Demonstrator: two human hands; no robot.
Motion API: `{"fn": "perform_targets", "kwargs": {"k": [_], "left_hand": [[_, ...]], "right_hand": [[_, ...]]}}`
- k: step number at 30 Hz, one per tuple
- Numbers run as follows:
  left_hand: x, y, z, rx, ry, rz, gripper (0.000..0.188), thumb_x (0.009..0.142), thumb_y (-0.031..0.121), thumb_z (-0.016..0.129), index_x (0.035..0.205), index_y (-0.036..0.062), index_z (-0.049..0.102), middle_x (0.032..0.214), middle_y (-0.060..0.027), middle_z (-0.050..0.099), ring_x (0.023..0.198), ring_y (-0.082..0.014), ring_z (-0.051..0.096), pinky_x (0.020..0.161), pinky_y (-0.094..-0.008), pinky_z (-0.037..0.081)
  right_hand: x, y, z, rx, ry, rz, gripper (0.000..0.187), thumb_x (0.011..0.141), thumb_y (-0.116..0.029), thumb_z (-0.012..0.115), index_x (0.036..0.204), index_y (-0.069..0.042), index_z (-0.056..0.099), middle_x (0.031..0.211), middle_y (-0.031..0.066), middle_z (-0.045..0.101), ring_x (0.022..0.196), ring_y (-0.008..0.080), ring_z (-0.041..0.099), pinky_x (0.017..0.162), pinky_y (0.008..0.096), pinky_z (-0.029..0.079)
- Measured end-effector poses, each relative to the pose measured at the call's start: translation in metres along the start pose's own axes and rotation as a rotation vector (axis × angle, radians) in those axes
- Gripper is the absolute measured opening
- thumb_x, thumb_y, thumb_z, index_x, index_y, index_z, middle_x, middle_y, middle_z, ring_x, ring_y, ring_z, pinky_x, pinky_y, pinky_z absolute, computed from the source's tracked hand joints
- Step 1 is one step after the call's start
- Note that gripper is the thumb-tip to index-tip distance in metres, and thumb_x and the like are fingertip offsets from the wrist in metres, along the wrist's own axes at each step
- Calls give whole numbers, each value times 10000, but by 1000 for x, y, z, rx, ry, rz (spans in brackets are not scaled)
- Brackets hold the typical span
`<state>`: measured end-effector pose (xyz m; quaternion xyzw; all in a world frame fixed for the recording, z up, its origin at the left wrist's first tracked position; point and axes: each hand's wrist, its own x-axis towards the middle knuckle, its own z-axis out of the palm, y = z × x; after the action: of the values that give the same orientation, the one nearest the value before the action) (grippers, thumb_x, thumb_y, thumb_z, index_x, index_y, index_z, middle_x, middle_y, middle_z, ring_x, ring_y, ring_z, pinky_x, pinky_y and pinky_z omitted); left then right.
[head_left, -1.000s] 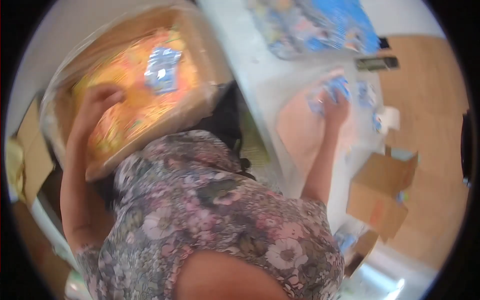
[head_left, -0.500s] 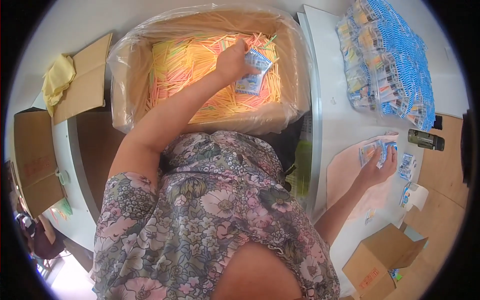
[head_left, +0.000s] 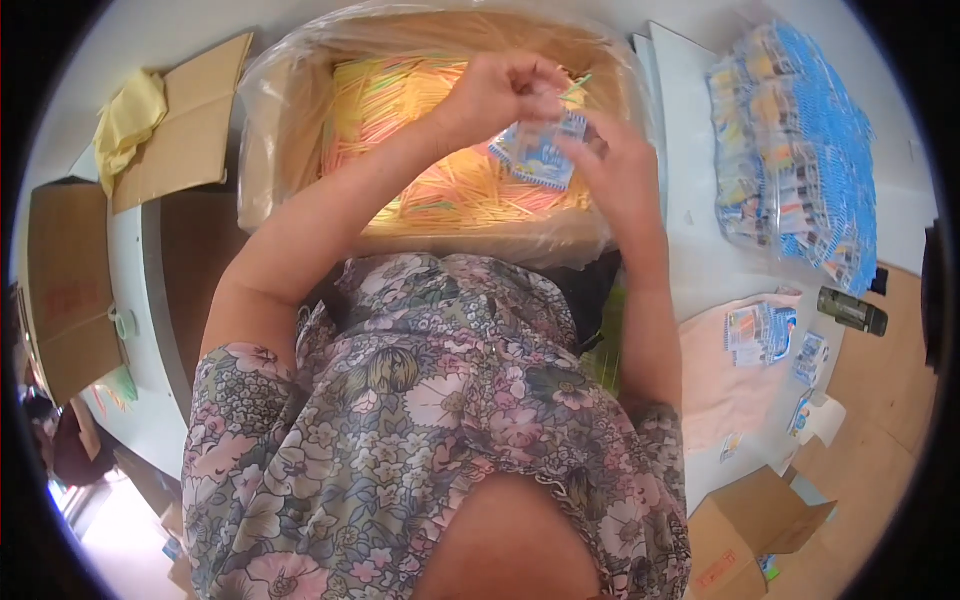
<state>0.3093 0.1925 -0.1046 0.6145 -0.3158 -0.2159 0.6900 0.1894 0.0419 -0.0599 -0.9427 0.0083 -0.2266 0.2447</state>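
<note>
A lined carton point(head_left: 275, 205) in front of me holds many thin pastel sticks point(head_left: 430, 195), yellow, orange, pink and green. Above the sticks my two hands meet at a small blue-and-white printed packet point(head_left: 543, 165). My left hand point(head_left: 500, 100) is closed at its upper edge, with the fingertips slightly blurred. From the right, my right hand point(head_left: 622, 175) grips the packet's side between thumb and fingers. A green stick point(head_left: 577, 86) shows just beyond the fingertips.
At the right, stacked blue-edged packets point(head_left: 800, 155) stand in clear plastic. Several loose packets point(head_left: 758, 333) lie on a pink cloth point(head_left: 705, 385). A dark green cylinder point(head_left: 852, 311) is beside them, an open cardboard box point(head_left: 745, 530) nearer. Cardboard and a yellow cloth point(head_left: 130, 130) are at left.
My right hand has left the packets on the pink cloth and come over the carton to the packet. My left hand has shifted slightly up and right. The view has moved a little.
</note>
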Motion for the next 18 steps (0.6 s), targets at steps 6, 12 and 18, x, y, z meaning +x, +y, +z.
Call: {"fn": "perform_targets", "kwargs": {"k": [6, 12, 18], "left_hand": [[-12, 42, -32, -57, -63, -114, 247, 879, 194, 615, 1039, 5, 621, 886, -39, 661, 795, -88, 610, 704, -237, 490], [-26, 53, -75, -90, 1, -160, 191, 933, 181, 535, 928, 18, 636, 800, 43, 620, 695, -36, 544, 629, -195, 452], [-45, 34, -101, 74, 142, -73, 202, 937, 188, 526, 909, 21, 636, 743, 42, 596, 627, -20, 498, 563, -191, 424]], "right_hand": [[53, -24, 21, 769, -87, 373, 171, 791, -126, 703, 894, 6, 667, 645, -32, 562, 586, 48, 493, 534, 195, 387], [81, -51, 39, 742, -220, 279, 176, 789, -138, 714, 851, 15, 653, 667, 1, 602, 593, 51, 550, 551, 181, 438], [85, -68, 70, 1037, -190, 236, 124, 797, -78, 692, 857, 22, 649, 688, 16, 626, 600, 59, 574, 563, 182, 471]]}}
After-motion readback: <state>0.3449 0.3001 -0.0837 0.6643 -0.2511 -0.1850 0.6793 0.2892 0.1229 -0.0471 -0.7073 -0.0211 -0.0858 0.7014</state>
